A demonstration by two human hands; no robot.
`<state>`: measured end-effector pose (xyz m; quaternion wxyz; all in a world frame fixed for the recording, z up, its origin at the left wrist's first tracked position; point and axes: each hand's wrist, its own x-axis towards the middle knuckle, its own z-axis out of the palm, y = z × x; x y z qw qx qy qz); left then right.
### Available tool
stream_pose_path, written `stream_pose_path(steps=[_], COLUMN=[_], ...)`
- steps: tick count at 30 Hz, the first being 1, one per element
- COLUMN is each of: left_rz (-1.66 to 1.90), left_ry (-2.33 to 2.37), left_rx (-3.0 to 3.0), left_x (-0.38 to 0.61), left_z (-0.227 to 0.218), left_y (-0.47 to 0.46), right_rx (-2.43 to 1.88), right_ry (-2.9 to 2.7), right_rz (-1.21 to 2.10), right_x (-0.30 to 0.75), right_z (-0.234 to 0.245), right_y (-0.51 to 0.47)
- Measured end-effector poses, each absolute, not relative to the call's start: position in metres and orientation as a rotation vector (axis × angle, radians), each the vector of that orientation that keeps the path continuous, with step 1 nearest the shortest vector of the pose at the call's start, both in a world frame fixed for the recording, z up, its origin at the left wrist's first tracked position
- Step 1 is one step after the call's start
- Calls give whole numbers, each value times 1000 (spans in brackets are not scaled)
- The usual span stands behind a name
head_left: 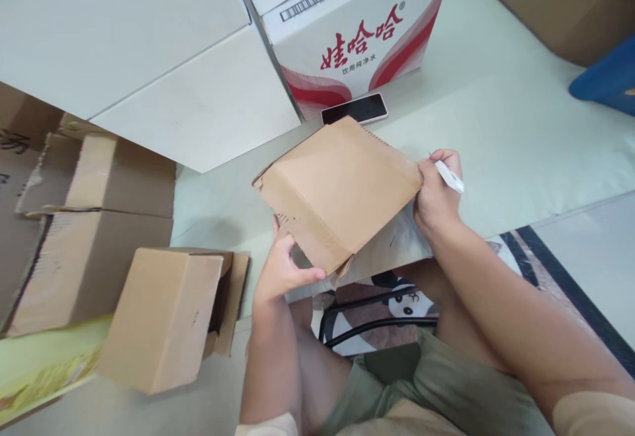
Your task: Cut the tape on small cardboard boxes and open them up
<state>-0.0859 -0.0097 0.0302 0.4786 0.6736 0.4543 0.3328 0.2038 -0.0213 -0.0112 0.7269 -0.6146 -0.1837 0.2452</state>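
Note:
A brown cardboard box [342,184] is tilted in front of me, with torn, perforated edges and a loose flap at its near corner. My left hand [285,267] grips its near left side, thumb along the lower edge and fingers partly hidden behind it. At the box's right corner is my right hand [439,188], its fingers closed around a small white utility knife [450,176] while also touching the cardboard. Just past the box's far edge lies a phone [356,109] with a dark screen.
A white and red water carton [357,45] stands behind the phone. White cabinet panels [208,105] rise at the left. An open cardboard box [163,317] and larger cartons [99,257] sit at lower left. A blue object [608,79] shows at the right edge.

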Motion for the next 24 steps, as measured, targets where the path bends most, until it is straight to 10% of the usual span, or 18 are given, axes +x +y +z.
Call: stream_pose_path(steps=[24], left_rz=[228], left_ry=[701], left_rx=[1374], left_x=[-93], left_z=[51], left_y=[-14], right_rx=[-1328], right_ry=[-409], right_rz=[598], right_x=[200], right_z=[-8], right_y=[-22])
